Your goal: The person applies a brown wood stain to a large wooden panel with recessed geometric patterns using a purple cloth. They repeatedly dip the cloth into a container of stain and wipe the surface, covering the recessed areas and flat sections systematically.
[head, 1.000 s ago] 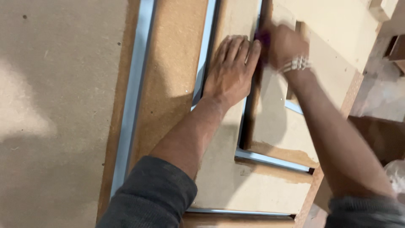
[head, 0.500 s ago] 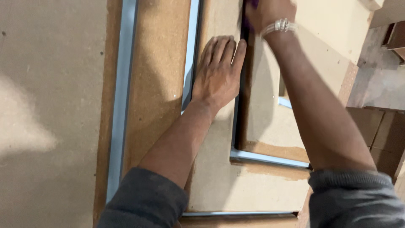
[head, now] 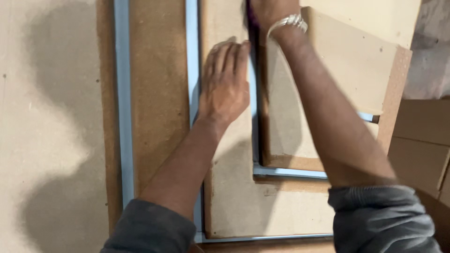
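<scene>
Left hand [head: 225, 84] pressed flat, fingers together, on stiff, light-looking board panel [head: 234, 197]; right hand [head: 272, 11] grips small purple object [head: 250, 14]; edges offer best hold.

We see soft, even indoor light with no glare, and broad, faint shadows pool on the pale board [head: 47, 140] at the left. The left hand [head: 225, 84] and both forearms look slightly smeared by motion blur, and edges everywhere lack crispness.
</scene>
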